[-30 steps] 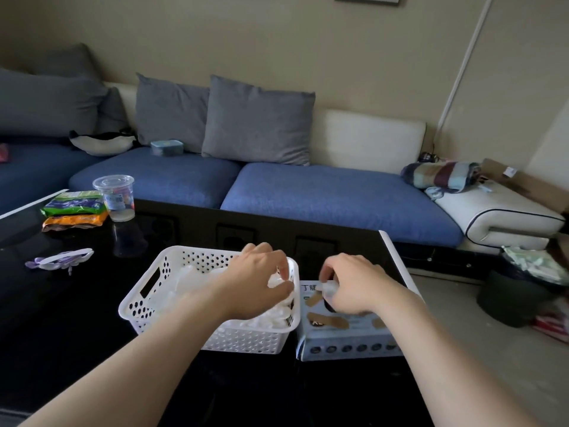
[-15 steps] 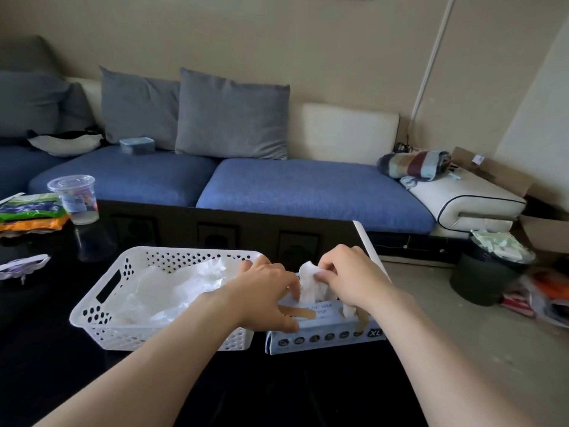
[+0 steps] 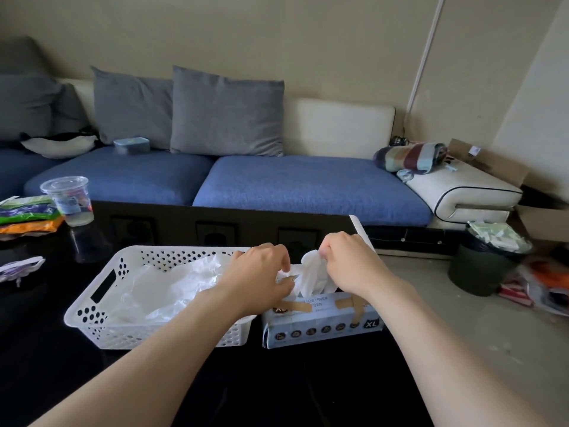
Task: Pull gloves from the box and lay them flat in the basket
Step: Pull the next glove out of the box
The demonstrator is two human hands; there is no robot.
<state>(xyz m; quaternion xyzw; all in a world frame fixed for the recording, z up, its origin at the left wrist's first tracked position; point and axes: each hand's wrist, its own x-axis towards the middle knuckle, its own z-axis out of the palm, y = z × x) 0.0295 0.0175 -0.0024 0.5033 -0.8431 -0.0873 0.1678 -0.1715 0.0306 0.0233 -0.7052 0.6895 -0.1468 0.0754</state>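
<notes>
A pale blue glove box [image 3: 323,325] marked XL lies on the black table, right of a white perforated basket [image 3: 101,303]. Several clear-white gloves [image 3: 172,285] lie spread inside the basket. A white glove [image 3: 311,275] sticks up out of the box's top opening. My right hand [image 3: 348,263] pinches the top of that glove with curled fingers. My left hand [image 3: 261,278] reaches across the basket's right end and pinches the glove's lower left edge at the box opening.
A clear plastic cup [image 3: 69,198] and snack packets [image 3: 27,214] stand at the table's far left, with a purple-white item [image 3: 18,268] nearer. A blue sofa [image 3: 308,186] runs behind the table. A dark bin [image 3: 483,260] and clutter sit on the floor to the right.
My left hand left the basket and moved right to the box. My right hand drew the white glove up out of the opening. The view shifted rightward.
</notes>
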